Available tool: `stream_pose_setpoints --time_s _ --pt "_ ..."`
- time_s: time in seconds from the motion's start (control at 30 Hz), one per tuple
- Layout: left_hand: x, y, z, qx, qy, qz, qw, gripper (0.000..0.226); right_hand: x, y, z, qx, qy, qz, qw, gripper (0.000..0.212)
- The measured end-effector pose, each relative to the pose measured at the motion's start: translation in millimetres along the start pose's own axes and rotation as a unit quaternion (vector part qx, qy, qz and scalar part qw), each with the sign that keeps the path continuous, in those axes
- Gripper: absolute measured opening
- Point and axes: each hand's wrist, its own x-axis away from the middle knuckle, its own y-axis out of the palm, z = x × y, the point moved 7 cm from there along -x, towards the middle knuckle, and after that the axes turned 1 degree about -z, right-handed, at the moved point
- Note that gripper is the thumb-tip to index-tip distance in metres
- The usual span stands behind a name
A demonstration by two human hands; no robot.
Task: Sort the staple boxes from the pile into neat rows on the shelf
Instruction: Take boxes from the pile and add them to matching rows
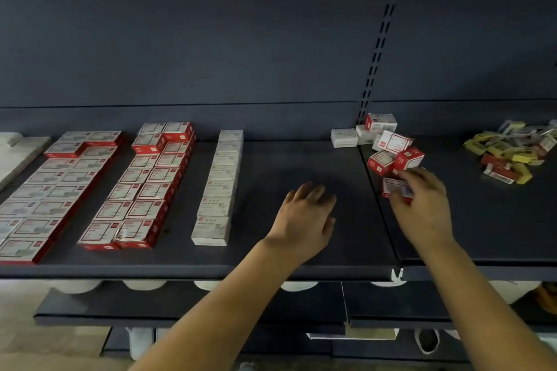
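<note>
Pick from pile
Right hand [422,205] fingers pinch a red staple box [394,187] at the pile's [388,150] near edge; left hand [304,220] open, empty; rows [144,190] lie leftward.

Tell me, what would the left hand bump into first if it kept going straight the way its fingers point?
Probably nothing soon. The left hand points toward the back over bare dark shelf, between the white row of boxes and the pile. It would likely reach the back wall first, though depth is hard to judge.
</note>
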Motion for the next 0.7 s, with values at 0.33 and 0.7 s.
stream_pose_setpoints --time_s 0.33,0.7 --pt "-24.9 15.3 28.9 -0.017 0.02 -0.038 0.999 0.043 -2.5 10.0 70.0 0.094 0.216 -0.119 0.964 0.063" --pt "-22.4 28.1 24.6 0.004 0.035 -0.101 0.994 0.041 -1.5 7.4 84.2 0.001 0.192 -0.036 0.981 0.037"
